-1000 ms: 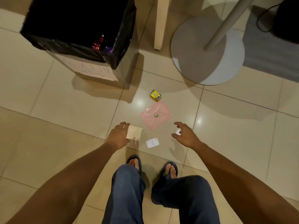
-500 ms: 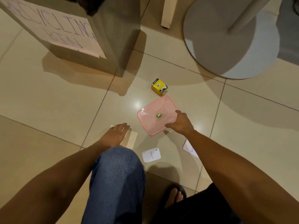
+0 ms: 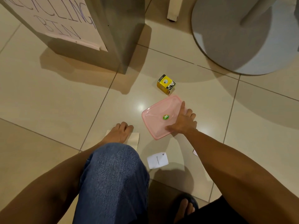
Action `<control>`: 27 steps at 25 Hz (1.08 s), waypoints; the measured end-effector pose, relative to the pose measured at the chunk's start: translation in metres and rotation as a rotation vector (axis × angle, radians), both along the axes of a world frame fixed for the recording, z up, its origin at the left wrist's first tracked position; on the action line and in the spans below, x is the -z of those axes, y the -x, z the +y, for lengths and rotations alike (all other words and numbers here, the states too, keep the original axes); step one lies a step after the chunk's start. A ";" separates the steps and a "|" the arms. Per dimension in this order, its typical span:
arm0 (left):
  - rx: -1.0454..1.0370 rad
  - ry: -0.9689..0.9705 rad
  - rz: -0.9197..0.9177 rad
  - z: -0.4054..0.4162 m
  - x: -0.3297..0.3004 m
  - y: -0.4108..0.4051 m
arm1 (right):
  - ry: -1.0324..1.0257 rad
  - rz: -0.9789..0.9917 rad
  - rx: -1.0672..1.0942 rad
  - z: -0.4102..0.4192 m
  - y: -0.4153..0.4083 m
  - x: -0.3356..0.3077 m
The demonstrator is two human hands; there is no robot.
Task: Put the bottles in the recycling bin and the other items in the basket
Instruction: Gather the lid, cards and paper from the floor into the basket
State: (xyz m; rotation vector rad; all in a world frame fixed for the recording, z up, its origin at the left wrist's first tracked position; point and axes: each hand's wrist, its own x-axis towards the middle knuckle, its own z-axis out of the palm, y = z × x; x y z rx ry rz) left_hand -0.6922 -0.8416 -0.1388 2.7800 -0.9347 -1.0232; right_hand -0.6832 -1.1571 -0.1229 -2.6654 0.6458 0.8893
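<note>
My right hand (image 3: 182,120) lies over the right edge of a pink plastic lid (image 3: 157,122) with a green sticker, flat on the tiled floor. The thumb and index finger are on top and the other fingers curl past the rim. My left hand (image 3: 121,131) rests on a beige paper (image 3: 135,140) on the floor, fingers bent over its far edge. A small yellow box (image 3: 166,84) sits just beyond the lid. The recycling bin (image 3: 116,38), with a handwritten sign, stands at the upper left. No bottle or basket is in view.
A white card (image 3: 157,162) lies near my knee (image 3: 113,175). Another card (image 3: 195,153) peeks out beside my right forearm. A round grey stand base (image 3: 242,42) fills the upper right, with a furniture leg (image 3: 172,8) next to it. My sandalled foot (image 3: 186,206) is at the bottom.
I have crouched lower and closer to the floor. My right hand moved forward from the small card to the pink lid and spread further over its edge. My left hand stays on the beige paper.
</note>
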 end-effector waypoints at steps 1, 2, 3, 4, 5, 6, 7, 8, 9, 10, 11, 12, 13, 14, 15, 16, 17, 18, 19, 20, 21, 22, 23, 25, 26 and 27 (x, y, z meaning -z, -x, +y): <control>0.006 -0.018 -0.007 -0.002 -0.001 -0.002 | 0.008 -0.008 0.027 -0.002 0.002 0.000; 0.012 -0.032 -0.025 -0.003 -0.002 -0.004 | 0.009 -0.003 0.063 -0.005 0.004 0.000; 0.019 -0.049 -0.041 -0.002 -0.001 -0.007 | 0.001 0.011 0.111 -0.008 0.006 0.001; 0.009 -0.081 -0.051 -0.001 -0.002 -0.009 | -0.011 0.030 0.162 -0.011 0.010 0.002; -0.012 -0.100 -0.068 -0.002 -0.005 -0.011 | -0.028 0.049 0.213 -0.013 0.015 0.002; -0.037 -0.116 -0.075 -0.003 -0.007 -0.014 | -0.042 0.061 0.255 -0.014 0.019 0.001; -0.068 -0.128 -0.081 -0.006 -0.011 -0.017 | -0.044 0.059 0.266 -0.014 0.021 0.000; -0.109 -0.130 -0.083 -0.010 -0.017 -0.021 | -0.046 0.046 0.237 -0.013 0.022 -0.001; -0.161 -0.113 -0.072 -0.012 -0.021 -0.024 | -0.071 0.026 0.180 -0.010 0.021 -0.004; -0.247 -0.072 -0.031 -0.013 -0.025 -0.027 | -0.095 0.008 0.104 -0.007 0.020 -0.006; -0.353 -0.006 0.043 -0.013 -0.029 -0.030 | -0.099 -0.006 0.060 -0.002 0.018 -0.007; -0.465 0.073 0.138 -0.012 -0.033 -0.033 | -0.092 -0.008 0.090 0.002 0.016 -0.009; -0.552 0.136 0.227 -0.010 -0.036 -0.035 | -0.085 -0.006 0.181 0.007 0.015 -0.012; -0.607 0.175 0.285 -0.009 -0.041 -0.036 | -0.070 0.002 0.271 0.011 0.016 -0.013; -0.639 0.189 0.319 -0.009 -0.045 -0.037 | -0.057 0.030 0.324 0.014 0.019 -0.014; -0.670 0.196 0.350 -0.008 -0.048 -0.039 | -0.038 0.059 0.318 0.017 0.022 -0.014; -0.710 0.206 0.381 -0.009 -0.051 -0.041 | -0.012 0.079 0.272 0.019 0.026 -0.012; -0.753 0.214 0.406 -0.011 -0.053 -0.044 | 0.017 0.091 0.220 0.020 0.029 -0.010; -0.794 0.216 0.428 -0.011 -0.054 -0.047 | 0.038 0.091 0.185 0.020 0.031 -0.009; -0.830 0.208 0.444 -0.013 -0.055 -0.051 | 0.043 0.079 0.168 0.019 0.032 -0.007; -0.855 0.192 0.454 -0.013 -0.056 -0.055 | 0.041 0.064 0.158 0.019 0.031 -0.005; -0.866 0.179 0.458 -0.014 -0.058 -0.058 | 0.038 0.056 0.154 0.019 0.030 -0.006; -0.881 0.175 0.454 -0.015 -0.059 -0.060 | 0.040 0.052 0.153 0.019 0.029 -0.006; -0.929 0.184 0.444 -0.019 -0.062 -0.062 | 0.049 0.047 0.158 0.017 0.026 -0.005; -0.952 0.187 0.443 -0.020 -0.064 -0.062 | 0.055 0.044 0.158 0.016 0.025 -0.003; -0.973 0.190 0.450 -0.021 -0.063 -0.062 | 0.066 0.042 0.154 0.014 0.024 -0.001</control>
